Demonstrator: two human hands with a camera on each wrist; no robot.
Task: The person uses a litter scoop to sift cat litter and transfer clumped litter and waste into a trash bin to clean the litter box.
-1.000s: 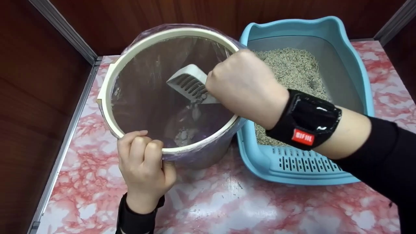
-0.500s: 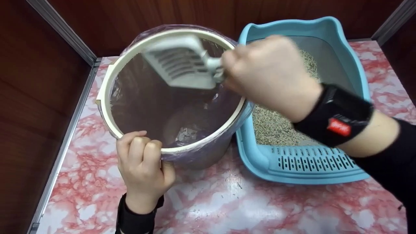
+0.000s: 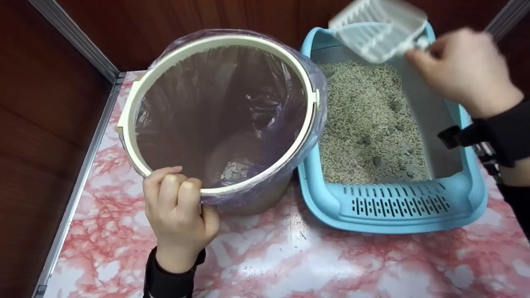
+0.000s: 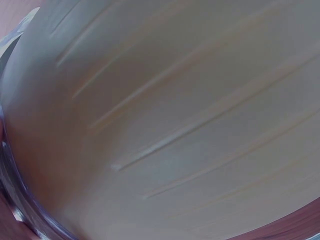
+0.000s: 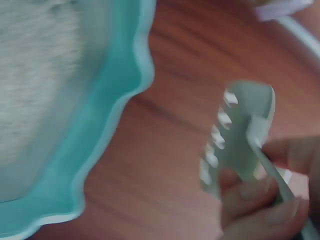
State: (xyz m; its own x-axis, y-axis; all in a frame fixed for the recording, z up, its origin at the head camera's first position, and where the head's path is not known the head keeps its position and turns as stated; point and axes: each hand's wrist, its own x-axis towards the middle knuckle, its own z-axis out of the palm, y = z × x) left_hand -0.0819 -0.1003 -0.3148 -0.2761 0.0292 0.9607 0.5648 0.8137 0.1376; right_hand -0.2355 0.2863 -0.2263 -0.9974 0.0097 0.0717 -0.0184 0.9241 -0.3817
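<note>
My right hand [image 3: 466, 72] grips the handle of a pale slotted litter scoop [image 3: 379, 31], held above the back of the blue litter box [image 3: 389, 225]; it is blurred. The right wrist view shows the fingers [image 5: 250, 197] curled about the scoop's handle [image 5: 280, 182]. Pellet litter [image 3: 356, 107] with darker clumps lies in the box. My left hand [image 3: 178, 211] grips the near rim of a round bin [image 3: 236, 39] lined with a thin purple bag [image 3: 316, 120]. Some grey clumps [image 3: 236, 170] sit at the bin's bottom. The left wrist view shows the bin's ribbed outer wall [image 4: 200, 125].
Bin and box stand side by side on a red and white marbled surface [image 3: 265, 256], with a few crumbs [image 3: 296, 238] in front. Dark wood panels [image 3: 124, 25] rise behind and at the left, joined by metal strips [image 3: 83, 178].
Clumps fell from the scoop into the bin. My right hand then lifted the scoop out and carried it right, over the litter box. My left hand has stayed on the rim.
</note>
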